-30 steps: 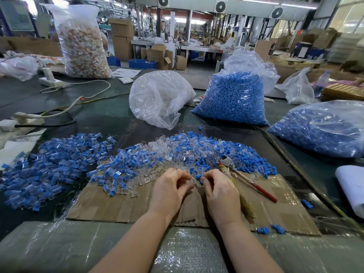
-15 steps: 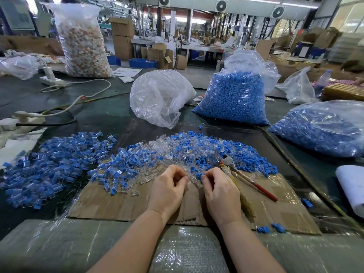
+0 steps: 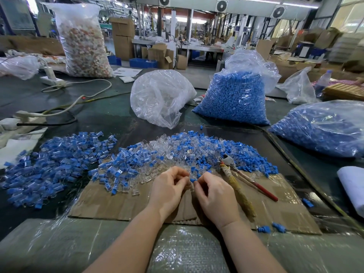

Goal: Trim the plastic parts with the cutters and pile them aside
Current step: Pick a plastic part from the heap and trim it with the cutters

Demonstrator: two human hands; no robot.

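Note:
My left hand [image 3: 169, 186] and my right hand [image 3: 213, 195] meet over the cardboard sheet [image 3: 122, 203], fingers curled. Between their fingertips sits a small blue plastic part [image 3: 193, 180], pinched by my right hand, with a clear piece at my left fingertips. Just beyond lies a mixed heap of clear and blue parts [image 3: 183, 150]. A separate pile of blue-and-clear parts [image 3: 51, 162] spreads at the left. The cutters [image 3: 236, 174], with a red handle and a wrapped handle, lie untouched on the cardboard to the right of my right hand.
Behind the heap stand a crumpled clear bag [image 3: 160, 97] and a full bag of blue parts [image 3: 234, 99]; another blue-filled bag [image 3: 323, 127] lies at the right. Cables and a power strip [image 3: 53, 80] run along the left. Two loose blue parts [image 3: 271, 227] sit near the cardboard's front edge.
Both hands have stayed over the cardboard's far edge and drawn closer together. A blue part now shows between their fingertips.

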